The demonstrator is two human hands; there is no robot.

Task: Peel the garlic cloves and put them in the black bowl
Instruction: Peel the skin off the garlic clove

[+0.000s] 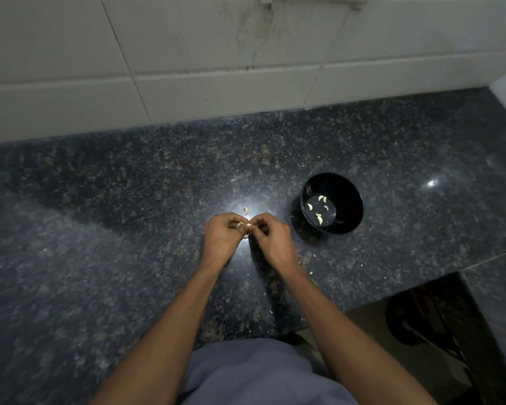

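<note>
My left hand (222, 241) and my right hand (270, 238) meet over the middle of the dark granite counter (100, 214). Between their fingertips they pinch a garlic clove (247, 228), most of it hidden by the fingers. Another clove (245, 211) lies on the counter just beyond the hands. The black bowl (349, 200) stands to the right of my right hand, a short way off. Several peeled cloves (319, 218) lie on its bottom.
A white tiled wall (187, 59) runs along the back of the counter. Small flakes of garlic skin (310, 272) are scattered on the counter near my right forearm. The counter's edge steps back at the lower right, where a dark opening (421, 317) shows below.
</note>
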